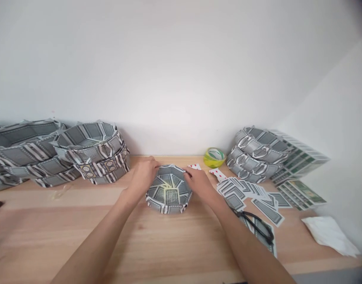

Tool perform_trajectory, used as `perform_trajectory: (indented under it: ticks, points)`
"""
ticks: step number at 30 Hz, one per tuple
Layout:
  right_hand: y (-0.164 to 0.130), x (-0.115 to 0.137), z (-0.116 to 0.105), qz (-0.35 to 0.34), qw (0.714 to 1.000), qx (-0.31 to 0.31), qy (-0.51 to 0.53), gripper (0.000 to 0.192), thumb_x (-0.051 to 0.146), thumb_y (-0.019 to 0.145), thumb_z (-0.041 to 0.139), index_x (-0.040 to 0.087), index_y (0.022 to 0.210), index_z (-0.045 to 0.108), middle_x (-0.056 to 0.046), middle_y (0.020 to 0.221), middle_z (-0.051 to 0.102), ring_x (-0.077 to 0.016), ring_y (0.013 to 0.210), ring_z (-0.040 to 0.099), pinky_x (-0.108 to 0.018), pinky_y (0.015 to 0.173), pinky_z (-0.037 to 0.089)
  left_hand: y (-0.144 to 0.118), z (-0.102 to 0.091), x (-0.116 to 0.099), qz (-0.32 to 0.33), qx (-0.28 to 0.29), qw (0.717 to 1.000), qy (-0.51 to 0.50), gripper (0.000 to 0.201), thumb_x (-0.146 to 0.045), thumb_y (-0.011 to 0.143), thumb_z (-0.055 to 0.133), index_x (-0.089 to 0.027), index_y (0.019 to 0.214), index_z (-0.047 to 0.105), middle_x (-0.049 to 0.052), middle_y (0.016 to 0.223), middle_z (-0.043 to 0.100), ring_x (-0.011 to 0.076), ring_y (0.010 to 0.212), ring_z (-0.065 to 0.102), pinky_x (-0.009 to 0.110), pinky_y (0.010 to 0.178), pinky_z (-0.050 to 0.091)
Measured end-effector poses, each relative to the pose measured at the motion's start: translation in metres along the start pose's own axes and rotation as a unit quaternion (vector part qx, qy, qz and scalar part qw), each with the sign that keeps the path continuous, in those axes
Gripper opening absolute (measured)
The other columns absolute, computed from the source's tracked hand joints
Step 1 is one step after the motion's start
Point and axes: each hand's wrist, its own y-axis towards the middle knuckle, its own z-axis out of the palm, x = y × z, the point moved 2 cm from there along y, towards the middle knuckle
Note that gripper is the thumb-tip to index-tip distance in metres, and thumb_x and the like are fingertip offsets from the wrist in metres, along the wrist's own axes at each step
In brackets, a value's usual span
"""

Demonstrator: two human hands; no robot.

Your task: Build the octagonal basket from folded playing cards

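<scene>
Grey-patterned playing cards, folded and woven, make up the bowl (169, 190) I hold at the middle of the wooden table (157, 244). My left hand (143, 175) grips its left rim, fingers curled onto it; my right hand (198, 182) clasps the right rim. Right of the bowl lie loose cards (252, 197) and scissors (256, 225); behind them, a tape roll (214, 157). Left of the bowl, finished bowls (92, 154) stand stacked against the wall.

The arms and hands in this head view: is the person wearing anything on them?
Nothing shows. The left hand and right hand are bare, without gloves, rings or a watch. Both forearms are uncovered to the picture's lower edge, with no sleeve in view.
</scene>
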Motion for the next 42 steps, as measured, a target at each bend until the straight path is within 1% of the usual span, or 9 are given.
perform_trajectory:
  ticks: [9,14,17,22,28,32,35,37,42]
  points:
    - [-0.006,0.001,-0.002,0.003,0.999,-0.024,0.029,0.026,0.017,0.09,0.042,0.021,0.089,0.068,-0.005,0.087,0.072,-0.016,0.077,0.059,-0.024,0.067,0.034,0.0,0.004,0.006,-0.008,0.003,1.0,-0.007,0.027,-0.012,0.082,0.047,-0.016,0.089,0.074,0.007,0.085,0.07,0.0192,0.083,0.063,0.03,0.076,0.048]
    - [-0.007,0.0,-0.001,-0.01,0.999,-0.029,0.045,0.027,0.019,0.092,0.04,0.021,0.09,0.067,-0.003,0.087,0.071,-0.015,0.076,0.059,-0.023,0.067,0.035,-0.003,0.003,0.011,-0.013,-0.026,0.999,-0.019,0.034,-0.018,0.088,0.045,-0.014,0.115,0.066,0.011,0.111,0.068,0.0207,0.098,0.064,0.033,0.088,0.05]
    - [-0.007,0.0,-0.001,-0.015,0.998,-0.029,0.051,0.027,0.019,0.092,0.04,0.021,0.094,0.067,-0.003,0.091,0.071,-0.0147,0.079,0.06,-0.022,0.069,0.036,0.003,0.006,0.004,0.046,-0.031,0.998,-0.002,0.041,-0.015,0.088,0.044,-0.016,0.128,0.057,0.011,0.129,0.06,0.0214,0.116,0.057,0.038,0.101,0.044]
    - [-0.006,-0.001,0.0,-0.01,0.999,-0.025,0.042,0.026,0.02,0.092,0.042,0.02,0.088,0.067,-0.004,0.089,0.072,-0.0151,0.079,0.06,-0.023,0.069,0.036,0.012,0.017,-0.014,0.118,0.057,0.99,0.052,0.05,-0.007,0.086,0.041,-0.016,0.133,0.051,0.011,0.14,0.053,0.0209,0.129,0.048,0.04,0.111,0.036]
    - [-0.005,-0.001,0.0,-0.001,0.999,-0.028,0.033,0.025,0.022,0.092,0.042,0.02,0.088,0.067,-0.005,0.087,0.071,-0.0152,0.079,0.06,-0.023,0.069,0.034,0.006,0.025,-0.017,0.113,0.133,0.983,0.054,0.066,0.002,0.079,0.034,-0.021,0.141,0.042,0.006,0.148,0.043,0.0172,0.136,0.04,0.037,0.113,0.034]
    - [-0.007,0.001,-0.003,-0.005,0.999,-0.034,0.039,0.029,0.023,0.094,0.04,0.02,0.082,0.066,-0.003,0.081,0.07,-0.0141,0.073,0.057,-0.022,0.066,0.032,0.007,0.012,-0.006,0.069,0.071,0.995,0.002,0.06,-0.01,0.087,0.034,-0.017,0.147,0.032,0.009,0.15,0.039,0.0182,0.137,0.039,0.038,0.113,0.034]
    - [-0.008,0.0,-0.003,-0.008,0.998,-0.039,0.046,0.03,0.022,0.094,0.039,0.02,0.076,0.063,-0.001,0.076,0.067,-0.0134,0.069,0.054,-0.022,0.063,0.031,0.005,-0.003,0.007,0.033,0.011,0.999,-0.024,0.048,-0.017,0.091,0.033,-0.011,0.134,0.052,0.013,0.139,0.053,0.022,0.129,0.05,0.04,0.109,0.038]
    - [-0.009,0.0,-0.002,-0.007,0.998,-0.042,0.051,0.03,0.022,0.093,0.039,0.02,0.074,0.062,-0.001,0.074,0.066,-0.0133,0.068,0.052,-0.022,0.063,0.03,0.001,-0.009,0.012,0.048,0.023,0.998,-0.037,0.039,-0.023,0.092,0.037,-0.016,0.116,0.067,0.011,0.126,0.064,0.0234,0.119,0.059,0.041,0.104,0.044]
    - [-0.009,0.0,-0.002,-0.007,0.997,-0.046,0.059,0.028,0.022,0.092,0.041,0.02,0.072,0.06,-0.001,0.072,0.064,-0.0131,0.067,0.051,-0.022,0.062,0.03,-0.01,-0.006,0.019,0.055,0.021,0.995,-0.076,0.031,-0.022,0.087,0.047,-0.019,0.103,0.073,0.009,0.112,0.072,0.0219,0.105,0.067,0.036,0.095,0.05]
